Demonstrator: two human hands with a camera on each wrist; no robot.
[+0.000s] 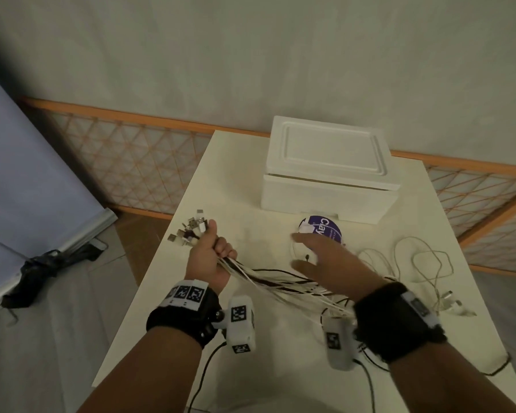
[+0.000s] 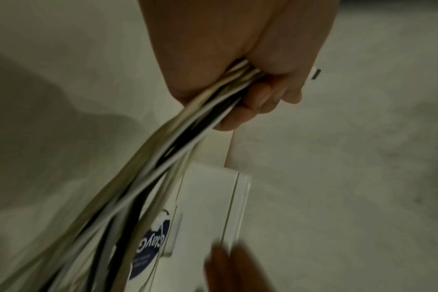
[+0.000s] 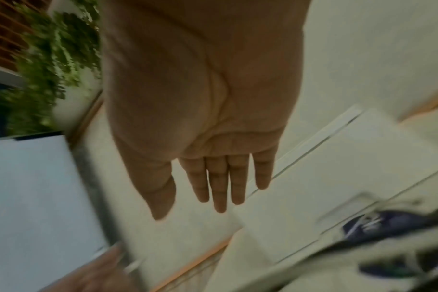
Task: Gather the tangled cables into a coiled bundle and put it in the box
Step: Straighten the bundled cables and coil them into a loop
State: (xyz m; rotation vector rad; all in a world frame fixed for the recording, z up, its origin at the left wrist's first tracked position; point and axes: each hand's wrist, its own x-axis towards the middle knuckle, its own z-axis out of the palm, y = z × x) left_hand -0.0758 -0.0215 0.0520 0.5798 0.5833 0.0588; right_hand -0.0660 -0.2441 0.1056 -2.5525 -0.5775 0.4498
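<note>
Left hand (image 1: 209,257) fists tight round a bunch of cables (image 1: 268,278), thin round cords, white with a few black and dark brown strands, smooth plastic sheath. Plugs (image 1: 191,231) stick out past the thumb, small metal and white plastic ends, fanned loosely. Left wrist view: fingers (image 2: 260,102) curled round the cords, strands streaming down away from the fist, blurred.

Cables run from the fist across the table (image 1: 227,201) toward the person and under the right wrist, then spread as loose loops (image 1: 423,263) of thin white cord on the table, right of and nearer than the box (image 1: 328,177). A few white plugs lie at the end of those loops, small, blurred.

Right hand (image 1: 328,260) is flat and wide, fingers (image 3: 220,189) straight and close together, palm empty, holding nothing. It hovers over the cords in front of the box; cannot tell whether it touches them.

Box sits at the far end of the table: white, matte, foam-looking, rectangular with rounded corners. Lid (image 1: 331,147) is on, with a raised rectangular panel; thin seam between lid and body. Contents hidden.

Round tub (image 1: 322,229) just in front of the box, purple label with white letters "Clay", partly behind the right hand.

Table top is plain, smooth, off-white.
</note>
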